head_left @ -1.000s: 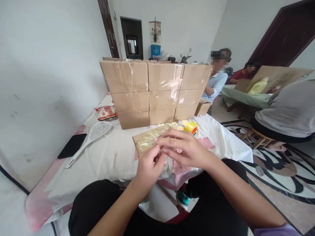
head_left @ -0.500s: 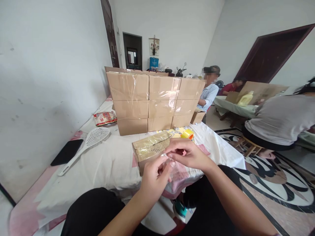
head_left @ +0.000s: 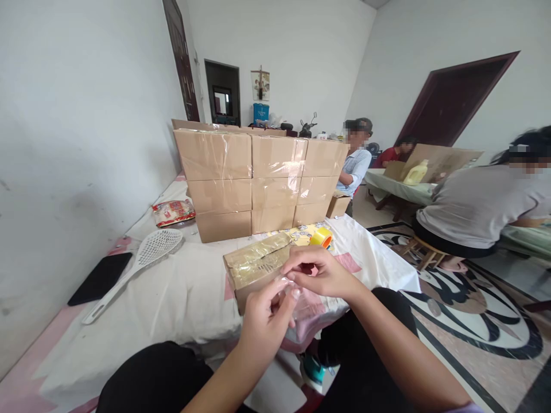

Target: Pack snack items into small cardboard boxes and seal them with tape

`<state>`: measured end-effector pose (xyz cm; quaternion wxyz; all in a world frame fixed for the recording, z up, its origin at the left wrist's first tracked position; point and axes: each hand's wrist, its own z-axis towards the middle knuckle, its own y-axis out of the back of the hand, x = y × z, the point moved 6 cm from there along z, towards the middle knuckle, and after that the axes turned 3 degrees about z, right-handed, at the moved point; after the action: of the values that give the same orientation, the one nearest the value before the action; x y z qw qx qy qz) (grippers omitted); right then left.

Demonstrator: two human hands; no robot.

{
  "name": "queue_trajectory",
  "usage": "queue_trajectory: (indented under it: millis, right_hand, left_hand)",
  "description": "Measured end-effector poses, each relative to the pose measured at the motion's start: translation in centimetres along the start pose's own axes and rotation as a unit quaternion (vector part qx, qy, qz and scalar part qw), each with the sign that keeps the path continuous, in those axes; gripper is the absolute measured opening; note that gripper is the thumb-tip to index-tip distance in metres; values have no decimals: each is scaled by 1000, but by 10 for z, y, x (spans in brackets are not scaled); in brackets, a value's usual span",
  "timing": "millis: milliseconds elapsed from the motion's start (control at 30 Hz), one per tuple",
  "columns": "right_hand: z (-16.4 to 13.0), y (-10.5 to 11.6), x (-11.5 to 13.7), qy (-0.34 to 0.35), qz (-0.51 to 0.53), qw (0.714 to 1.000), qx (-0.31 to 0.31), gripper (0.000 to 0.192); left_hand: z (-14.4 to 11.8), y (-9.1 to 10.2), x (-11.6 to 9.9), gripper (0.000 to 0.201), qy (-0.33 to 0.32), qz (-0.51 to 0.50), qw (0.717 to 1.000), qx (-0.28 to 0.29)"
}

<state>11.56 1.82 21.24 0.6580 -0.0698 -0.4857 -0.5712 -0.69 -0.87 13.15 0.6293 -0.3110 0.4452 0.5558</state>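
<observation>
My left hand [head_left: 264,315] is closed, thumb and fingers pinching a piece of clear plastic film [head_left: 306,304] at the table's near edge. My right hand [head_left: 322,274] pinches the same film with thumb and forefinger, and the fingertips of both hands nearly meet. Much of the film is hidden by the fingers or too see-through to make out. Just beyond my hands lies a small cardboard box [head_left: 252,264], its top covered with shiny, wrinkled tape. A yellow roll of tape [head_left: 321,237] rests on the cloth past my right hand.
Taped cardboard boxes [head_left: 275,192] form a wall across the table. To the left are a white slotted skimmer [head_left: 160,248], a flat black device [head_left: 101,278] and a red packet [head_left: 173,213]. Other people sit at right, one on a wooden stool [head_left: 424,252].
The view has turned slightly right, so the table and boxes sit a little further left. Both hands keep their pinch on the film, with only slight finger movement.
</observation>
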Motion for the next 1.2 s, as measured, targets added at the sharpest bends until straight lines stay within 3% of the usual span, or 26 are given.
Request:
queue_trajectory:
  millis: [400,533,733,1067,1200]
  right_hand:
    - [-8,3,-16,-83,34,996,-15,6]
    - [-5,6,-8,-48,-2,999,-8,8]
    - [-10,4,14,33,-82,996,-27,10]
    - [-36,2,26,72,-254,964,-9,11]
    - [-50,-2,30,91,-299,949,-29,10]
  left_hand:
    - [0,1,5,25,-14,37,999,-11]
    - [-2,2,14,25,-18,63,998,-22]
    - [4,1,28,31,29,4,999,-33]
    - [11,-19,32,38,70,-61,996,-19]
    - [8,-20,26,34,27,2,1000,7]
